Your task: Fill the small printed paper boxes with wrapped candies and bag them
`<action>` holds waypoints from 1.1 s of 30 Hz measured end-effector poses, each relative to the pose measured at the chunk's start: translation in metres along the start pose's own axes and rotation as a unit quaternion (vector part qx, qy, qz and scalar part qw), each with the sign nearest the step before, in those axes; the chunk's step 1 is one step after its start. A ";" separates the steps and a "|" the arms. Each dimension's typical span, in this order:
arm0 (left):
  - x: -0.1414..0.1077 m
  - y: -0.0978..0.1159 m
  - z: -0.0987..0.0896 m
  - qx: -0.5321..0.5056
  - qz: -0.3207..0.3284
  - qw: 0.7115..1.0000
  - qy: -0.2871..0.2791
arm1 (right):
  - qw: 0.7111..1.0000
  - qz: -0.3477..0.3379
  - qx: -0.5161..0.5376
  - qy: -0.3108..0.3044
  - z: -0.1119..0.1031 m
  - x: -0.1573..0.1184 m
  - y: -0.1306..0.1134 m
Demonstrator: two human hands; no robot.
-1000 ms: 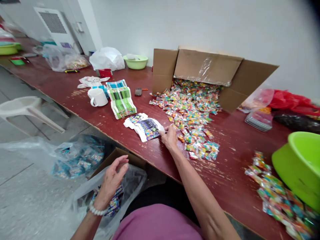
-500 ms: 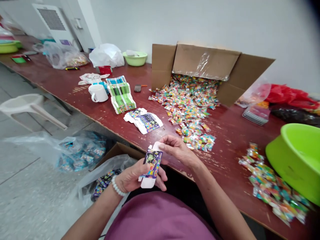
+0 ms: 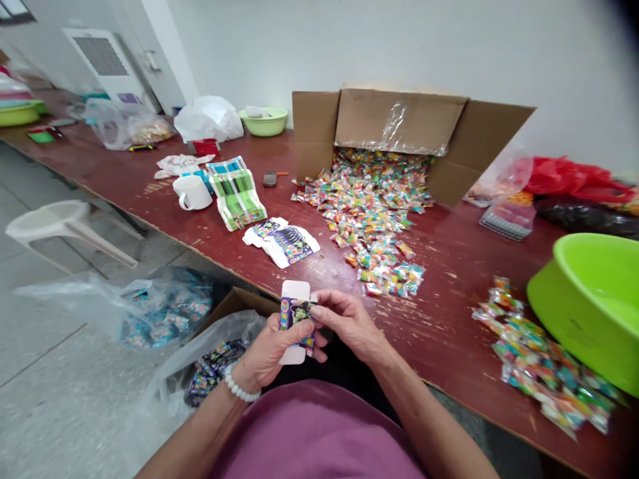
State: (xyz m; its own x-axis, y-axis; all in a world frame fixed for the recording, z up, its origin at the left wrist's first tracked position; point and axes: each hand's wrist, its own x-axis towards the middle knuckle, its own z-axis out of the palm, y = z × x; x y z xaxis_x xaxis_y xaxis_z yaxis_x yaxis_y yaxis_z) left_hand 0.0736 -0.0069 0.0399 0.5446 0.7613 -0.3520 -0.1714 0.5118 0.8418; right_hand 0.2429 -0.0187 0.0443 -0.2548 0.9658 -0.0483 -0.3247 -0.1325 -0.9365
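Note:
My left hand (image 3: 267, 349), with a beaded bracelet at the wrist, grips a small printed purple candy box (image 3: 298, 311) by its middle, thumb across the front. White end flaps stick out at the box's top and bottom. The thumb and fingers of my right hand (image 3: 352, 324) pinch the box's right edge near the top. Just beyond the hands, a stack of flattened box blanks (image 3: 292, 245) in the same purple print lies on the red-brown table (image 3: 439, 279). Wrapped candies (image 3: 372, 219) spill toward my right hand from a cardboard carton (image 3: 399, 120) lying open on its side.
Green box blanks (image 3: 236, 196) and a white mug (image 3: 192, 193) stand left of the purple stack. On the right are a green basin (image 3: 564, 293) and more candies (image 3: 539, 352). Below the table edge, a clear bag (image 3: 174, 372) holds purple packets; a white stool (image 3: 54, 223) stands farther left.
The box has turned in my left hand, and its top white flap now stands straight up. My right fingers have shifted from that flap down to the box's right edge.

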 end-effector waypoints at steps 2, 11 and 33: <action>0.003 -0.003 -0.001 0.032 0.015 0.999 0.018 | 0.998 -0.004 -0.025 0.060 0.001 0.002 0.006; -0.001 -0.011 0.000 0.103 0.185 0.962 0.174 | 0.975 -0.056 -0.095 0.194 0.000 0.006 0.014; 0.004 -0.010 -0.012 0.077 0.141 0.974 0.160 | 0.980 -0.063 -0.160 0.096 -0.012 0.018 0.017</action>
State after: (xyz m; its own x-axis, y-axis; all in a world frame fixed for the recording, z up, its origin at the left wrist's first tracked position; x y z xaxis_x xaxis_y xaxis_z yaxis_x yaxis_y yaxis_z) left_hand 0.0677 -0.0046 0.0249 0.2065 0.9606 -0.1862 -0.1381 0.2170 0.9664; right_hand 0.2436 -0.0013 0.0237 -0.0441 0.9983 0.0381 -0.0320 0.0367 -0.9988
